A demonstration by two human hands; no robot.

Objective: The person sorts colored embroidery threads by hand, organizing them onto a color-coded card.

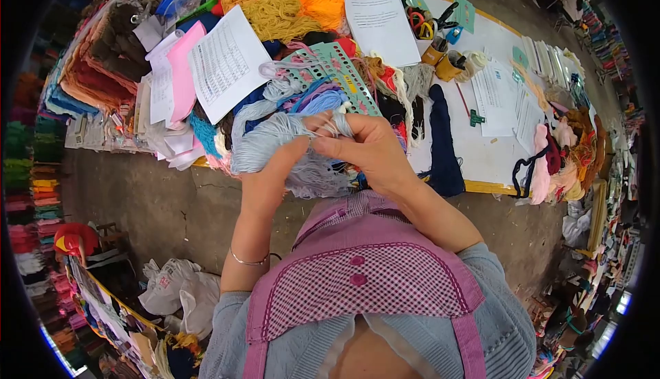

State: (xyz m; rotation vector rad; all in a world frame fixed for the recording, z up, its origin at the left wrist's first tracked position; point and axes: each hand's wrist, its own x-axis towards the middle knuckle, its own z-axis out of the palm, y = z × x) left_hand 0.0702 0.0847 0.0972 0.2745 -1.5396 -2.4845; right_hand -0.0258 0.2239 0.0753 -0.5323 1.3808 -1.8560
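A skein of pale blue yarn point(268, 142) hangs at the table's front edge, with both hands on it. My left hand point(285, 159) is closed on the skein, its thumb pointing up toward the other hand. My right hand point(357, 142) pinches strands of the same yarn, thumb against the fingers; the fingertips of the two hands nearly meet. Just behind the hands lie blue and purple yarns point(323, 97) and a green punched card point(344, 73) with rows of holes.
Printed sheets point(230, 63), a pink sheet point(185, 70) and orange yarn point(323, 4) cover the table's left and back. Cups with scissors point(434, 49), dark navy yarn point(447, 138) and pink yarn point(541, 162) are to the right. White bags point(182, 290) lie on the floor.
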